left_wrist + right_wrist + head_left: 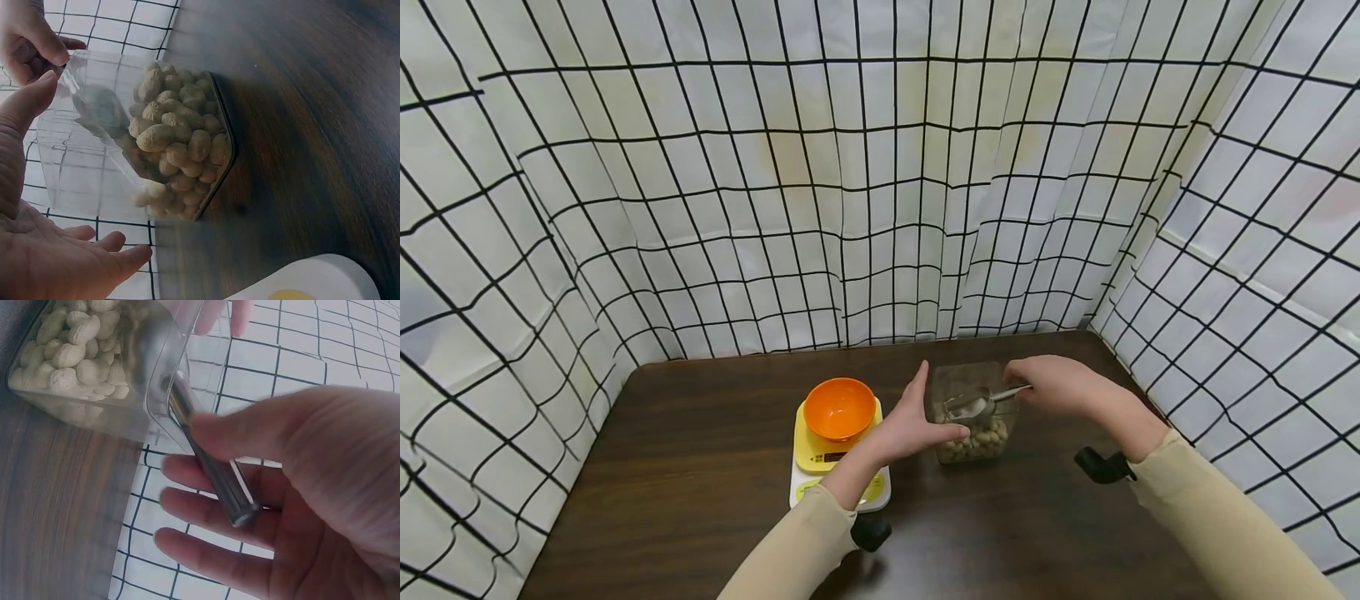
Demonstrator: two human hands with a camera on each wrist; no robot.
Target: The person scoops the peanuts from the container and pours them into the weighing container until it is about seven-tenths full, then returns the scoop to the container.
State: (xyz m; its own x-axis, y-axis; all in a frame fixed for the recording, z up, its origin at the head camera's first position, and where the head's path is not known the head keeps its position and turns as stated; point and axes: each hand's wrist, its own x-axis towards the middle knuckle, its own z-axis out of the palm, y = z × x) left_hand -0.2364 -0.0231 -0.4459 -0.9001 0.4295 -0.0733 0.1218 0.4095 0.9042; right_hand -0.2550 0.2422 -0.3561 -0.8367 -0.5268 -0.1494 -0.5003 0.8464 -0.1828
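A clear square container (973, 450) partly filled with peanuts (178, 134) stands right of the scale. The metal scoop (981, 406) lies inside it with its bowl at the peanuts, and its handle (215, 472) sticks out over the right rim. My right hand (1060, 385) holds that handle, thumb on top and fingers beneath. My left hand (910, 425) is at the container's left side, thumb and fingers spread around it; whether it touches the wall is unclear.
An orange bowl (840, 409) sits on a yellow and white scale (806, 461), left of the container and close to my left forearm. White curtains with a black grid (880, 208) stand behind the brown table (700, 450) and at both sides.
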